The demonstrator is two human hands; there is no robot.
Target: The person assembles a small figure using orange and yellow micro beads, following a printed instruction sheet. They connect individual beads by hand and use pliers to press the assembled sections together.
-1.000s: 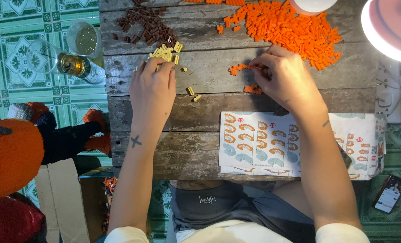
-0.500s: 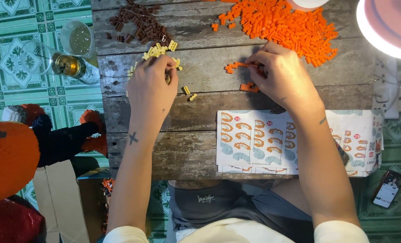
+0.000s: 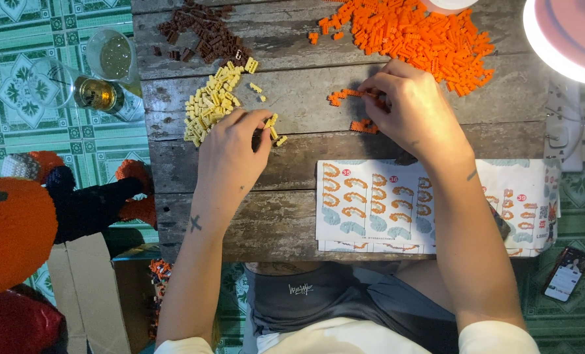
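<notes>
Your left hand shifted right off the yellow brick pile and pinched a few yellow bricks mid-worktop. Your right hand stayed gripping the orange brick strip.

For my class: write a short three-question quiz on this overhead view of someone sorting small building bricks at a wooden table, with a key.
1. True or false: the left hand rests on the orange brick pile.
2. Which pile lies farthest to the person's left? A. brown bricks B. yellow bricks C. orange brick pile
3. Fill in: the printed sheet between the person and the hands is an ______ sheet.

Key:
1. False. The left hand picks at a few loose yellow pieces beside the yellow bricks; the right hand works on a short orange strip near the orange pile.
2. B, though the brown bricks are close.
3. Instruction, showing orange building steps.
</notes>
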